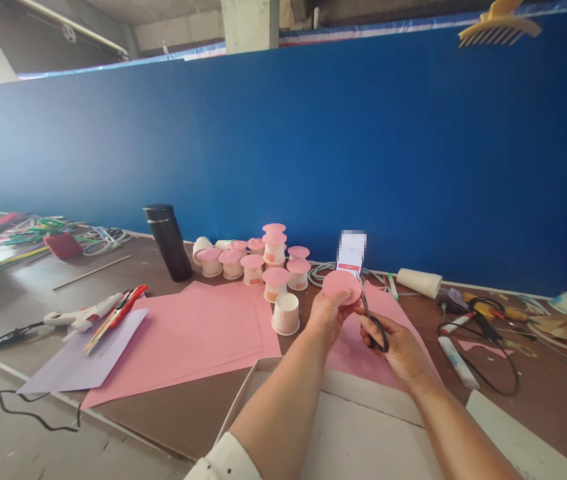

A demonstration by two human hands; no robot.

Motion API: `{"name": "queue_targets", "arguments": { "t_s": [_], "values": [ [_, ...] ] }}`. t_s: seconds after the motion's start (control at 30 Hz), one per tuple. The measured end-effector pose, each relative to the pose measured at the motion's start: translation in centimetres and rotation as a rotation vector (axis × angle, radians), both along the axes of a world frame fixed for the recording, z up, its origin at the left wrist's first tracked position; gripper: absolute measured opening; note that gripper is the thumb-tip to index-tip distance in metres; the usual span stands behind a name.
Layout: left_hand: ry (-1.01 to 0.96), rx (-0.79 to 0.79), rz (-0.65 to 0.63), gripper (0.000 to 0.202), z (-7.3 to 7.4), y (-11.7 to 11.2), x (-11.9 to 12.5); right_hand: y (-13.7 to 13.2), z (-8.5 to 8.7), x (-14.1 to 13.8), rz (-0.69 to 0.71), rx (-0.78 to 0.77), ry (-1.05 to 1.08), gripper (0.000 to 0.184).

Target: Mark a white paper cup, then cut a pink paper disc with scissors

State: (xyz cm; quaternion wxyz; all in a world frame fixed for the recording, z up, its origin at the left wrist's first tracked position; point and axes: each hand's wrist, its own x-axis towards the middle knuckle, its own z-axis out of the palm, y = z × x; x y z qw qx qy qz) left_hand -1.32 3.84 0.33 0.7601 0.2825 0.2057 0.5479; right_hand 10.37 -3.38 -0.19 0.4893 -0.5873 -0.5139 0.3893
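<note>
My left hand (327,312) is closed on a round pink paper disc (341,287), held up above the table. My right hand (397,347) grips black scissors (372,319), fingers through the handles, blades pointing up at the disc's right edge. Below both hands lie pink paper sheets (198,337) on the brown table (173,413). A single white paper cup (286,313) stands just left of my left hand. Behind it is a cluster of several upturned paper cups topped with pink discs (263,259).
A black flask (167,241) stands at the left of the cups. A glue gun (83,313), a red cutter (121,313) and a lilac sheet (86,353) lie at the left. Stacked cups (418,282), cables and tools (483,327) clutter the right. A white box (358,427) sits near me.
</note>
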Motion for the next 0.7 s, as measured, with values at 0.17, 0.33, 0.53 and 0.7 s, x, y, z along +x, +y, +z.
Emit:
{"name": "queue_targets", "arguments": {
  "t_s": [0.17,0.33,0.53,0.7],
  "values": [
    [-0.014,-0.001,-0.011,0.041,-0.15,0.08,0.02,0.01,0.05,0.14,0.012,-0.003,-0.04,0.056],
    [-0.006,-0.023,0.005,0.038,-0.41,0.29,0.13,0.19,-0.39,0.35,0.006,-0.002,-0.039,0.058],
    [-0.009,-0.002,0.004,0.034,-0.73,0.48,0.21,0.07,-0.17,0.22,-0.007,-0.015,-0.042,0.052],
    [-0.001,-0.009,0.01,0.034,-0.67,0.43,0.18,-0.01,0.11,0.09,-0.021,-0.01,-0.052,0.05]
  ]
}}
